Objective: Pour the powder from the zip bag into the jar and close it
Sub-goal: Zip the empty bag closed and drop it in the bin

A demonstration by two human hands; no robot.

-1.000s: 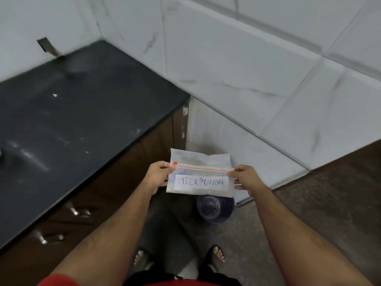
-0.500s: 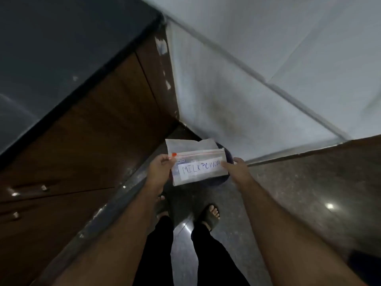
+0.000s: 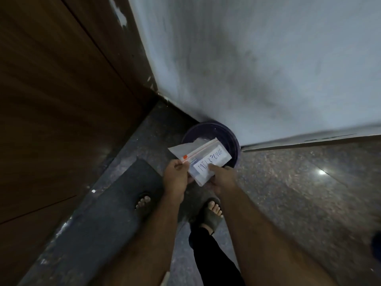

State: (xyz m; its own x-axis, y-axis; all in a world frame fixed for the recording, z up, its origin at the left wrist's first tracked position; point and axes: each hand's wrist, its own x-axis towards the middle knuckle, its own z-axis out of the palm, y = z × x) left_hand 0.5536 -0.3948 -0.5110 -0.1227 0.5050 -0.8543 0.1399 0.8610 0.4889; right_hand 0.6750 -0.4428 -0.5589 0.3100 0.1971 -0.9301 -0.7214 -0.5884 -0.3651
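Note:
A clear zip bag with an orange seal strip and a white hand-written label is held tilted in both hands above the floor. My left hand pinches its near end by the orange tab. My right hand grips the lower edge, thumb on the label. The bag looks flat. No jar is in view. Right behind the bag a dark purple bin stands on the floor in the corner, its opening partly covered by the bag.
Brown wooden cabinet fronts fill the left. A white tiled wall rises behind the bin. A dark mat lies under my sandalled feet on the speckled stone floor.
The view has dropped from the black counter to the floor corner. The bag has tilted and moved over the purple bin, and my right hand slid from its end to its lower edge.

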